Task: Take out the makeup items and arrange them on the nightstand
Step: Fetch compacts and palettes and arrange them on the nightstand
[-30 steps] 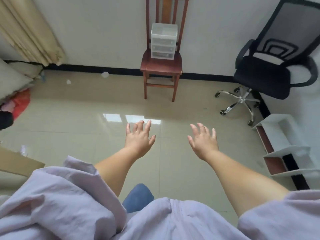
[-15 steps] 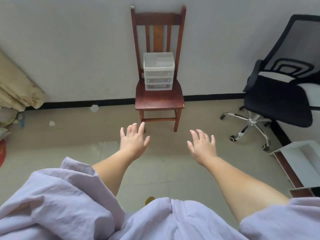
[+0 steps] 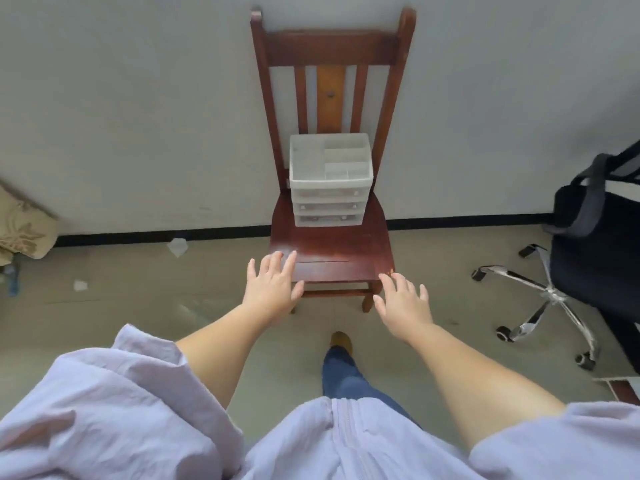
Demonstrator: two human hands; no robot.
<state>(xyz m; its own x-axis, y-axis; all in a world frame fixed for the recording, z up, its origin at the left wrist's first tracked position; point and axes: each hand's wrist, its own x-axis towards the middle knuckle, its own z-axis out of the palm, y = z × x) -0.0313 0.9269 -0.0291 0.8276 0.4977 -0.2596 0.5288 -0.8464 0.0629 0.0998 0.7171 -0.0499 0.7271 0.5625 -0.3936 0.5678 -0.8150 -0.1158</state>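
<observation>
A translucent white drawer organizer (image 3: pixel 330 180) with three closed drawers and open top compartments stands at the back of a dark red wooden chair (image 3: pixel 332 252) set against the wall. What the drawers hold cannot be made out. My left hand (image 3: pixel 273 285) is stretched out with its fingers spread, over the seat's front left corner. My right hand (image 3: pixel 403 301) is also spread and empty, by the seat's front right corner. Both hands are well short of the organizer.
A black office chair (image 3: pixel 595 258) on a chrome wheeled base stands to the right. A beige curtain (image 3: pixel 20 226) hangs at the left edge. Scraps of paper (image 3: pixel 177 246) lie on the tiled floor. My foot (image 3: pixel 341 341) is in front of the chair.
I have walked closer: the chair and organizer now loom larger and nearer. Both hands stayed spread and have come up to the seat's front edge.
</observation>
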